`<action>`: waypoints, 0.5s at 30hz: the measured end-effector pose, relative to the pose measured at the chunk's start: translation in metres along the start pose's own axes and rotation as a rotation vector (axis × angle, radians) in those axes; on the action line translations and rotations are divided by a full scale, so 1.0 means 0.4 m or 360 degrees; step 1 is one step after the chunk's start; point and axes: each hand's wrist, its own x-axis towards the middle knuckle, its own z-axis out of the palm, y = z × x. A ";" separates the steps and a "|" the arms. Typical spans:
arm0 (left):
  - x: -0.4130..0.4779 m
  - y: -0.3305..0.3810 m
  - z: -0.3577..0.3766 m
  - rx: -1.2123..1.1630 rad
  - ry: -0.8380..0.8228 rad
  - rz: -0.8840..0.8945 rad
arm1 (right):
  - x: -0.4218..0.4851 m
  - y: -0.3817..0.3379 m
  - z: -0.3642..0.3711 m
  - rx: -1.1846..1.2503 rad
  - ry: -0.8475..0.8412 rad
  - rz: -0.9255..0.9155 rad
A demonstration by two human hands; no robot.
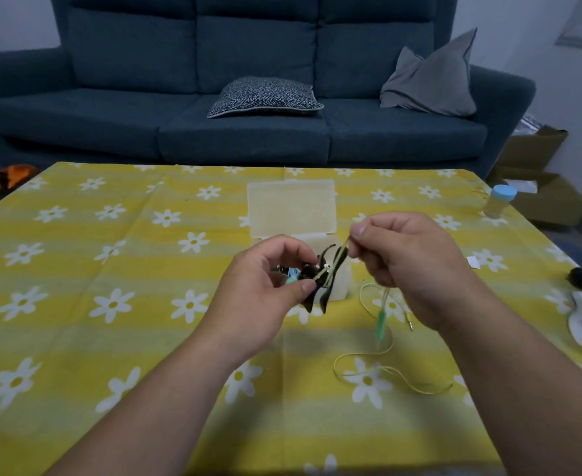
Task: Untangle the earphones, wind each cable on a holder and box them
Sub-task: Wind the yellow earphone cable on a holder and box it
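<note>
Yellow earphone cable (381, 324) runs from a black holder (327, 276), pinched in the left hand (265, 283), to the right hand (406, 255), thumb and forefinger nipping it, before the open box (291, 206).

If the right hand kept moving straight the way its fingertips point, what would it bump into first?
Most likely the black holder that the left hand grips. The right hand, pinching the yellow cable, points its fingertips leftward at it. Depth is hard to judge from one view.
</note>
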 end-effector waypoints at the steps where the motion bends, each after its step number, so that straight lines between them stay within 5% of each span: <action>1: -0.004 0.004 0.003 -0.0038 -0.0049 -0.0008 | 0.003 0.004 -0.007 -0.0132 0.0089 -0.0031; 5: -0.013 0.019 0.008 -0.0317 -0.0177 -0.0066 | 0.006 0.013 -0.017 -0.0310 0.0227 -0.0035; 9: -0.011 0.025 0.008 -0.0514 -0.0198 -0.0123 | 0.006 0.036 0.007 -0.0352 0.0048 0.0205; 15: 0.003 0.015 -0.010 -0.0562 0.0309 -0.0147 | -0.022 0.053 0.069 -0.0151 -0.0483 0.0440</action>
